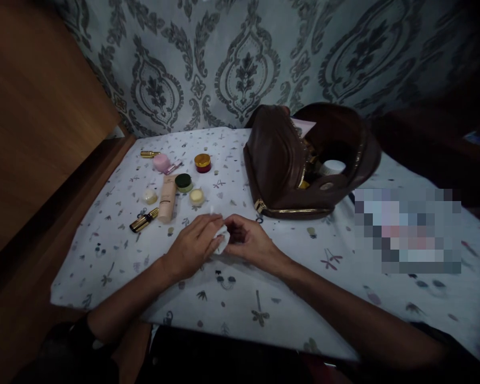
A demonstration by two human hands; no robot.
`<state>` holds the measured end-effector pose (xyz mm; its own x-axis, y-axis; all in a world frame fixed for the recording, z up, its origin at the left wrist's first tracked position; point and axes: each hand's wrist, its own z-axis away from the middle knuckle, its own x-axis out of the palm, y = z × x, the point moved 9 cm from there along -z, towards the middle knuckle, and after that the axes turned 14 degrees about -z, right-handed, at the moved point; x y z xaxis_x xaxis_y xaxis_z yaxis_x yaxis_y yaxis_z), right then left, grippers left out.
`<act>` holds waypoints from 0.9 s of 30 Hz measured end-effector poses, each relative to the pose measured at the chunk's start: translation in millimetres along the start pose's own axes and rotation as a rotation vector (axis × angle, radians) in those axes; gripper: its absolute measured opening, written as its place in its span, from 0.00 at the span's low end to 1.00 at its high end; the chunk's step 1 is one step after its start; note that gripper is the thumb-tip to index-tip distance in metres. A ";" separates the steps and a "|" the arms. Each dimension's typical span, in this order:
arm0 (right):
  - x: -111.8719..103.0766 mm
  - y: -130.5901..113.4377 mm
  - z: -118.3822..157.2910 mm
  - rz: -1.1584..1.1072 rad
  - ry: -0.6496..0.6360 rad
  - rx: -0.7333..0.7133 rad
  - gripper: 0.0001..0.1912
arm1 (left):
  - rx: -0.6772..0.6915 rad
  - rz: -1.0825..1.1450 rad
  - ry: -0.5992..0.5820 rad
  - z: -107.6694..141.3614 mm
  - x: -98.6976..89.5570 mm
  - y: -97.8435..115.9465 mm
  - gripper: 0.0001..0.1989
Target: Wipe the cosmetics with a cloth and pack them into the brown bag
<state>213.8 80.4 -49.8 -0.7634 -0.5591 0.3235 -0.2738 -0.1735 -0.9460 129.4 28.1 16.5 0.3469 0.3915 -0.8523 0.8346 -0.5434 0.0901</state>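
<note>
Near the middle of the cloth-covered table, my left hand (194,245) is closed on a crumpled white tissue or wipe (222,241). My right hand (250,241) is beside it, fingers curled toward the white piece; whether they grip it or a small item is hidden. Just beyond my left hand stand a small cream-yellow jar (197,197), a dark green-lidded jar (183,182) and a beige tube (167,200). A black and gold tube (144,220) lies left of them.
An open brown bag (280,160) with a white-lidded container (333,167) inside stands at the back right. A gold-lidded red jar (202,163), a pink jar (161,162), a small whitish jar (149,197) and a gold tube (149,154) sit back left. A blurred-out item (408,229) lies right.
</note>
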 end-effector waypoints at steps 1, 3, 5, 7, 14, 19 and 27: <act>0.4 0.8 0.3 0.022 -0.004 0.006 0.18 | -0.061 0.035 -0.034 -0.9 0.5 -4.6 0.14; 2.4 0.5 1.5 0.076 -0.019 0.003 0.19 | -0.202 0.107 -0.110 -1.9 1.3 -14.0 0.14; 4.8 -2.0 3.5 0.117 -0.030 -0.020 0.20 | -0.333 0.180 -0.167 -1.4 2.5 -22.4 0.15; 6.4 -6.0 5.9 0.137 -0.029 -0.055 0.21 | -0.421 0.260 -0.185 -0.7 4.0 -28.6 0.17; 10.5 -23.6 11.8 0.182 -0.006 -0.197 0.21 | -0.616 0.519 -0.187 6.1 17.8 -46.8 0.23; 12.0 -30.0 13.1 0.182 0.004 -0.264 0.20 | -0.693 0.735 -0.273 13.2 31.9 -42.7 0.26; 7.7 -37.9 18.1 0.354 0.093 -0.421 0.18 | -0.669 0.796 -0.234 12.3 29.7 -36.3 0.24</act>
<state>229.0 68.0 -11.8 -0.8944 -0.4472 0.0056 -0.1867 0.3620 -0.9133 104.1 50.3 -18.5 0.8648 -0.0876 -0.4944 0.4934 -0.0340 0.8691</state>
